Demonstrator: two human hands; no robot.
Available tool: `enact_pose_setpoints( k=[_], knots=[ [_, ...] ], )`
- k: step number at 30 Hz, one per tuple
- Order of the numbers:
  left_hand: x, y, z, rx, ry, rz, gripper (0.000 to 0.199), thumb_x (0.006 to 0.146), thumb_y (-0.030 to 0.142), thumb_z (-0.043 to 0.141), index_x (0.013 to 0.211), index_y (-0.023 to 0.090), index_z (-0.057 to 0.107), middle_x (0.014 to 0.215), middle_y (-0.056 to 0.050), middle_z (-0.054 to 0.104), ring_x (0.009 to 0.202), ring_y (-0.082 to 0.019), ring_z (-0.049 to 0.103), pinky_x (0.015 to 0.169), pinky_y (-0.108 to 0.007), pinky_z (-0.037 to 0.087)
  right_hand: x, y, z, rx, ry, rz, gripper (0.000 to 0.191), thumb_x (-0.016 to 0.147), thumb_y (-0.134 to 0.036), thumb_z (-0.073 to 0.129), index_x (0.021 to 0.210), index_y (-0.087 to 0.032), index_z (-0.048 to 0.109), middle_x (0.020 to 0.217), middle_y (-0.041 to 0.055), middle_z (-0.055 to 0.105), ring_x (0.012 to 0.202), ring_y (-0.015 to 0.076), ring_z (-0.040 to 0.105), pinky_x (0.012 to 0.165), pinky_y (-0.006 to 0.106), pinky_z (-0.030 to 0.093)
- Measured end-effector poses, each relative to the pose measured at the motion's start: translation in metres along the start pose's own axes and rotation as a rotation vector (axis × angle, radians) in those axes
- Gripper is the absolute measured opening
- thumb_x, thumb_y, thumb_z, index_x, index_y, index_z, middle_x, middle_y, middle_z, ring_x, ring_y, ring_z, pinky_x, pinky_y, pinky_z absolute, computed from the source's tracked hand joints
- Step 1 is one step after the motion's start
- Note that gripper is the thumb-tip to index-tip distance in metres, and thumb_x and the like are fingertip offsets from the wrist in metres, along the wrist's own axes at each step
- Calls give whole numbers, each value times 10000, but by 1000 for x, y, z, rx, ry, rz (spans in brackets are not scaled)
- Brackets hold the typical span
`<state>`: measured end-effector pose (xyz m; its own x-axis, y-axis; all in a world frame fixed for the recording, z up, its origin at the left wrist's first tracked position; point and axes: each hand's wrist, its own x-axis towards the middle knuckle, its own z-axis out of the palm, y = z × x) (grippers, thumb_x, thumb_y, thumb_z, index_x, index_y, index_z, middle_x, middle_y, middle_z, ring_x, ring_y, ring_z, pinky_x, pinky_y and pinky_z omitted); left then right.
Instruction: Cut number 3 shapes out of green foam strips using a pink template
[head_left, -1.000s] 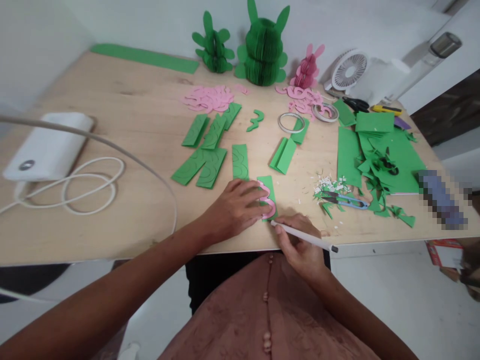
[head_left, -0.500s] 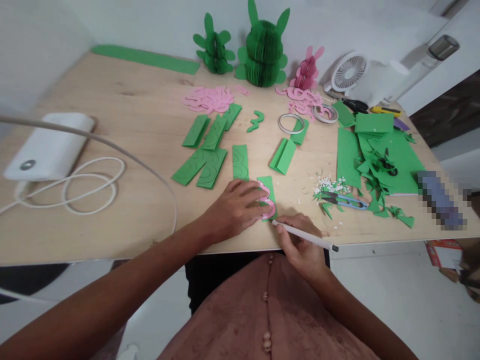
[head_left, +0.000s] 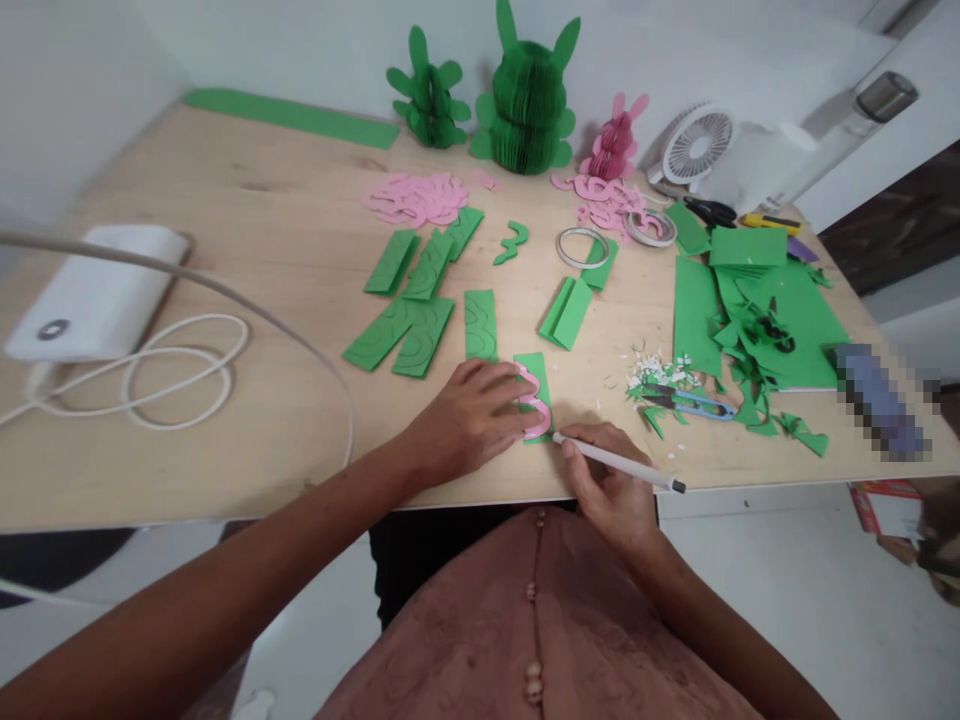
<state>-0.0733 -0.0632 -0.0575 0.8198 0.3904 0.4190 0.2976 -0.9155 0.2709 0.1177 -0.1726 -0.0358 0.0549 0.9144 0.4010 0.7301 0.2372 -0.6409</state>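
My left hand [head_left: 480, 415] lies with its fingers stretched out, the tips pressing a pink curved paper cutout [head_left: 538, 418] onto a folded green paper strip [head_left: 535, 366]. Part of the cutout is hidden under those fingers. In my right hand [head_left: 615, 490] is a white pen [head_left: 622, 464] with a dark end, gripped between thumb and fingers. Its tip meets the right edge of the green strip, close by the cutout's lower curve. To the left, a green strip [head_left: 481, 325] and several other green pieces [head_left: 424, 337] carry drawn curved lines.
Blue-handled snips [head_left: 694, 402] lie among paper scraps on the right, beside green sheets [head_left: 817, 340]. Tape rolls [head_left: 583, 247], pink cutouts [head_left: 416, 199] and honeycomb paper figures [head_left: 529, 105] are farther back. A white power bank [head_left: 105, 285] with a looped cable [head_left: 225, 365] sits left.
My right hand and the pen have shifted slightly right and up along the lower edge of the cutout. My left hand stays in place on the cutout.
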Motion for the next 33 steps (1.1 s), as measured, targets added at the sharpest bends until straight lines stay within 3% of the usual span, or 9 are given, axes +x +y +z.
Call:
enact_pose_setpoints(
  k=[8, 17, 22, 26, 33],
  knots=[
    [-1, -2, 6, 3, 39, 11, 240, 951, 244, 522, 1142, 290, 659, 1260, -32, 639, 1242, -256, 483, 989, -429, 352, 0, 2, -1, 12, -6, 46, 132, 907, -233, 542, 892, -217, 672, 828, 50, 731, 771, 214, 686, 720, 371, 530],
    [1, 1, -2, -5, 15, 3, 229, 964, 243, 507, 1111, 282, 678, 1246, -40, 645, 1240, -254, 489, 981, -424, 362, -2, -1, -2, 38, -37, 27, 126, 908, -225, 546, 878, -210, 667, 819, 41, 732, 754, 202, 684, 706, 357, 522],
    [2, 3, -4, -17, -9, -12, 254, 966, 240, 500, 1151, 285, 669, 1257, -54, 640, 1247, -260, 486, 987, -433, 367, -2, 0, -3, 103, 12, 85, 133, 920, -232, 556, 981, -216, 673, 894, 46, 738, 843, 203, 688, 762, 358, 539],
    [1, 3, -4, -28, 2, -13, 250, 967, 248, 498, 1146, 287, 669, 1248, -43, 646, 1248, -260, 485, 994, -440, 364, -1, 1, -1, 107, -18, 7, 182, 941, -197, 537, 1075, -220, 657, 996, 55, 738, 921, 203, 683, 820, 364, 533],
    [1, 3, -4, -37, 3, -20, 231, 953, 235, 518, 1105, 287, 683, 1253, -38, 642, 1258, -254, 472, 1010, -436, 355, -3, 7, 2, -2, -73, -128, 257, 958, -174, 512, 1183, -223, 624, 1038, 56, 733, 886, 204, 662, 816, 374, 500]
  ],
)
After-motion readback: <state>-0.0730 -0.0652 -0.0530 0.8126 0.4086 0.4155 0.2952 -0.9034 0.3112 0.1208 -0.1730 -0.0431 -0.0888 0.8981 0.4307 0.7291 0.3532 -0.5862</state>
